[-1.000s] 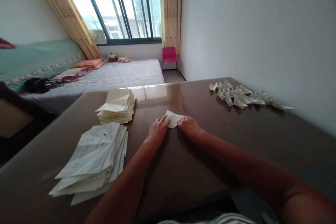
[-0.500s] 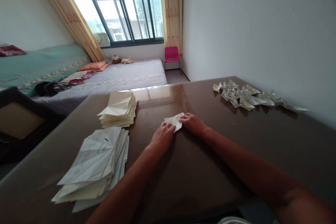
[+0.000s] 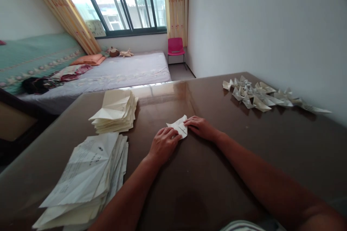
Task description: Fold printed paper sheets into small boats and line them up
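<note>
A small folded sheet of paper (image 3: 180, 126) lies on the brown table in front of me, pale with some dark print. My left hand (image 3: 163, 143) holds its near left side, fingers bent over the edge. At the right edge, my right hand (image 3: 201, 127) grips the same paper between thumb and fingers. Part of the paper is hidden beneath my left fingers. Left of my hands are a stack of cream paper sheets (image 3: 115, 110) and, closer to me, a stack of white printed sheets (image 3: 84, 169) with crease lines.
Several folded paper boats (image 3: 248, 94) sit in a cluster at the table's far right, by the wall. The glossy brown table (image 3: 217, 187) spreads beneath everything. Beyond it are a bed (image 3: 141, 66), a pink chair (image 3: 176, 47) and a window.
The view has tilted slightly downward. The folded paper has turned and shows a flatter, wider face. Both hands remain on it, with the left fingers now covering more of its near edge.
</note>
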A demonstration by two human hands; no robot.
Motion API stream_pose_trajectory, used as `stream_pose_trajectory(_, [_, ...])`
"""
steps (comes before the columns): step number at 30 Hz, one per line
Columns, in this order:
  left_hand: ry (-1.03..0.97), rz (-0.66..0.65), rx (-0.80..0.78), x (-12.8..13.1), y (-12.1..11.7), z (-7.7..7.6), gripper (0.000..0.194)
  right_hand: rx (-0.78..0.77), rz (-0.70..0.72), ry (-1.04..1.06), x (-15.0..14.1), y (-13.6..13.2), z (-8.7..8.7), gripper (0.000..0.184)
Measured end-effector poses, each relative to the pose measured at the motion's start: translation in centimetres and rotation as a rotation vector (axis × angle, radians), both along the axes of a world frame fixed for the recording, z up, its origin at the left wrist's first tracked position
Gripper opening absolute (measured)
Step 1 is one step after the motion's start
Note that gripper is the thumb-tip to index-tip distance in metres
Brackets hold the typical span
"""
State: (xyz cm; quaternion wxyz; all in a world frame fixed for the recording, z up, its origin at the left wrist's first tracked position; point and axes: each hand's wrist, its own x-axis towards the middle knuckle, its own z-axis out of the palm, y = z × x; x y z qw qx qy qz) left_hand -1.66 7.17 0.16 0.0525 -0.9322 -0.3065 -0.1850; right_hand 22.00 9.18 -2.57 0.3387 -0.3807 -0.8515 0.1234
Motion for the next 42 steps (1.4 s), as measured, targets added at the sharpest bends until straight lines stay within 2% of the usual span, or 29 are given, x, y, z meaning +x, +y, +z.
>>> stream_pose_trajectory(6, [-0.008, -0.031, -0.069, 0.4, -0.4, 0.0, 0.019, -0.016, -0.145, -0.167, -0.5, -1.2, 0.8, 0.021])
stream_pose_trajectory(11, [-0.062, -0.065, -0.364, -0.9, 0.4, 0.3, 0.029, -0.021, -0.073, -0.161, -0.9, -1.6, 1.0, 0.021])
stream_pose_trajectory(13, [-0.139, -0.013, -0.458, -1.2, 1.0, 0.1, 0.028, -0.037, -0.004, -0.128, -0.9, -1.6, 1.0, 0.021])
stream_pose_trajectory(16, [-0.226, 0.150, -0.523, -0.9, 1.5, -0.5, 0.025, -0.066, 0.057, -0.075, -0.8, -1.5, 1.1, 0.021])
stream_pose_trajectory(19, [-0.212, 0.316, -0.524, -0.1, 1.8, -0.7, 0.026, -0.089, 0.068, -0.039, -0.8, -1.6, 1.2, 0.019])
stream_pose_trajectory(22, [-0.155, 0.400, -0.508, 0.5, 2.0, -0.5, 0.026, -0.112, 0.056, -0.027, -0.8, -1.7, 1.4, 0.017])
stream_pose_trajectory(26, [-0.089, 0.445, -0.527, 0.9, 2.2, 0.1, 0.020, -0.145, -0.008, -0.008, -0.8, -1.9, 1.6, 0.023])
stream_pose_trajectory(33, [-0.037, 0.502, -0.550, 1.3, 2.2, 0.5, 0.017, -0.113, 0.062, -0.041, -0.4, -1.9, 1.4, 0.021])
stream_pose_trajectory(38, [-0.019, 0.509, -0.495, 1.7, 2.0, 0.5, 0.015, -0.088, 0.095, -0.091, -0.4, -1.7, 1.1, 0.022])
stream_pose_trajectory(42, [-0.007, 0.545, -0.451, 2.0, 1.8, 0.6, 0.020, -0.044, 0.092, -0.140, -0.4, -1.8, 1.3, 0.022])
